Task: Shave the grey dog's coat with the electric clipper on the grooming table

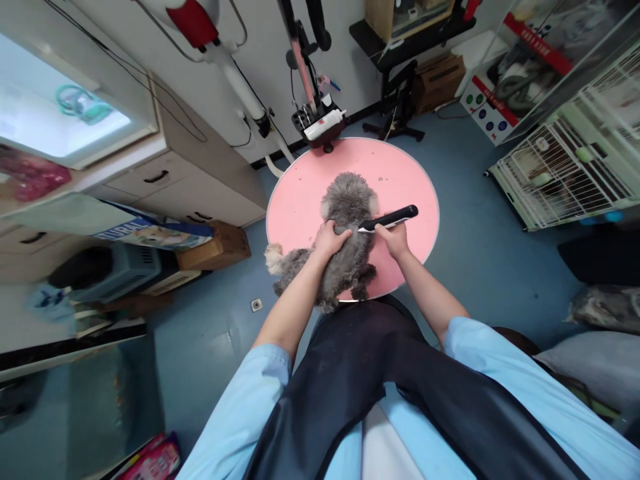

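Note:
A curly grey dog (349, 200) is on the round pink table (405, 170), its paler tail hanging near the left rim. My left hand (330, 241) presses into the fur at the dog's side and grips it, thumb pointing right; some fingertips are hidden in the coat. In my right hand (395, 239) is a black-and-white hair clipper (393, 219), closed between thumb and fingers. The clipper's narrow left end lies at the dog's back, just right of my left thumb. Whether the tip touches skin or only fur, I cannot tell.
Behind the table's far edge, a tool holder (320, 123) carries a white bottle and tools. Drawer cabinets (180, 180) stand left, with a cardboard box (220, 247) beside them. A white wire cage (565, 173) is on the right. My black apron (370, 347) meets the near rim.

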The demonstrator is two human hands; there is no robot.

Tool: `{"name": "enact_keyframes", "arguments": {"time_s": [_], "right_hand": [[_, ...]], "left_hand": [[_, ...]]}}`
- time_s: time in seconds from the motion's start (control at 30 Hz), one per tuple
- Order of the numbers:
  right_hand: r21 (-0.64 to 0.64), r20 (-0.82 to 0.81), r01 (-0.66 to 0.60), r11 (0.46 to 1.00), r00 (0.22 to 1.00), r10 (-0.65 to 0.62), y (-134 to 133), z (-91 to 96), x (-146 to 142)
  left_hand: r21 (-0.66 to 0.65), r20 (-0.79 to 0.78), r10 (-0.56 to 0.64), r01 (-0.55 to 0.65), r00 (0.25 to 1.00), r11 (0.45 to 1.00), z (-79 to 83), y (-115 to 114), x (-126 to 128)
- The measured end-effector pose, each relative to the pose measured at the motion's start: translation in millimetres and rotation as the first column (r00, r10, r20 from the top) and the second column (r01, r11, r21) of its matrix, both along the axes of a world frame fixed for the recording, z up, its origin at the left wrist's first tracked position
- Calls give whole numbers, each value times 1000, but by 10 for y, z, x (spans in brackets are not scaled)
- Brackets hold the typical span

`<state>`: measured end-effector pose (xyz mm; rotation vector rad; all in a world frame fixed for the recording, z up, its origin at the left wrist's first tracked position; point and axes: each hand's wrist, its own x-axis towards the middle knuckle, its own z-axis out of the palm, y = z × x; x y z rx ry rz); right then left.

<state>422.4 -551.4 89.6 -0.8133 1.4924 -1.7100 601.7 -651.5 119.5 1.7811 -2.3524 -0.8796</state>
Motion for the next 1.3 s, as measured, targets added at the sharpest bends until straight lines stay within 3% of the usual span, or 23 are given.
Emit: {"name": "enact_keyframes", "arguments": {"time_s": [0.1,0.33,0.47,0.57,0.8,0.93,1.0,1.1,1.3], "right_hand": [[56,-35,-100,993,994,102,-101,-12,2],[146,47,-285,947,958,281,369,-114,253],[116,74,-84,990,994,76,184,-120,184],[119,73,-82,990,995,74,119,-129,239],[201,97,-176,964,982,159,722,-218,702],[195,91,44,980,994,-63,678,-200,707],[197,90,142,970,983,-162,593,-170,709],[209,99,159,965,978,-182,618,-132,855],[236,99,177,956,974,-204,1086,-173,1477]], "left_hand": [[1,7,23,-23,1000,1000,-17,18,-3],[0,17,44,-44,999,999,-22,33,32],[-17,15,29,-29,999,999,-28,37,37],[-22,20,35,-35,999,999,-36,38,29],[1,12,-15,15,1000,1000,-11,0,102],[24,-2,-202,202,979,979,18,24,235],[3,0,-212,212,977,977,9,49,265],[-28,-9,-159,159,987,987,-27,64,255],[-21,-24,-183,183,983,983,-44,1,213]]}}
